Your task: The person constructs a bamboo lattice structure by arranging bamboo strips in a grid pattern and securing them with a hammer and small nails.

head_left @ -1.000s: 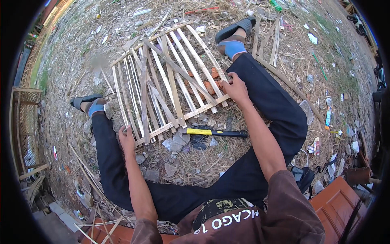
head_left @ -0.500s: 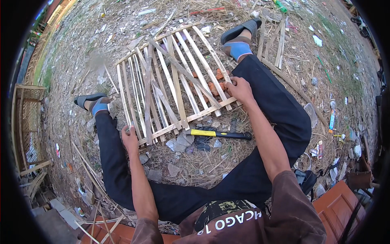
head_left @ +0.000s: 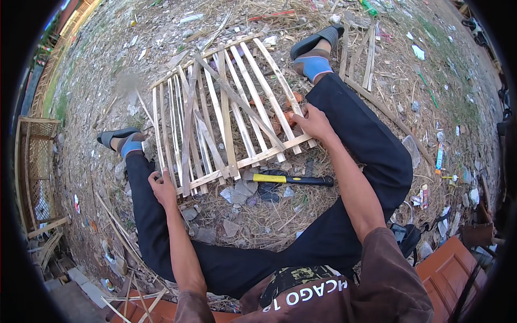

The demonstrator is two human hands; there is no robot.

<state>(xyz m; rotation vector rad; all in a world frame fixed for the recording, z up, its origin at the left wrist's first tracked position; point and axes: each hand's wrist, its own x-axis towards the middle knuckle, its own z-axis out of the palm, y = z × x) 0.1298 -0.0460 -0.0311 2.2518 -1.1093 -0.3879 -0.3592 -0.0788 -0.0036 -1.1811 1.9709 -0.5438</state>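
Note:
Between my spread legs lies a wooden slat frame (head_left: 251, 128), made of thin pale slats fixed across two rails. Several loose greyish strips, such as the long diagonal wooden strip (head_left: 240, 102), lie across its top. At the near left corner my left hand (head_left: 163, 189) is closed on the frame's edge, thumb up by the outermost slat. My right hand (head_left: 316, 124) grips the near right corner, its fingers round the end of the outer slat. A hammer (head_left: 293, 179) with a black and yellow handle rests on the ground just in front of the near rail.
Broken orange bricks (head_left: 289, 116) show under the frame's right side. Loose wooden planks (head_left: 370, 59) lie beyond my right foot, and a long stick (head_left: 389, 119) runs beside my right leg. A lattice wooden panel (head_left: 39, 169) stands far left. Stones and litter cover the ground.
The frame has shifted slightly to the left, with both my hands moving along with it. The hammer has stayed in place.

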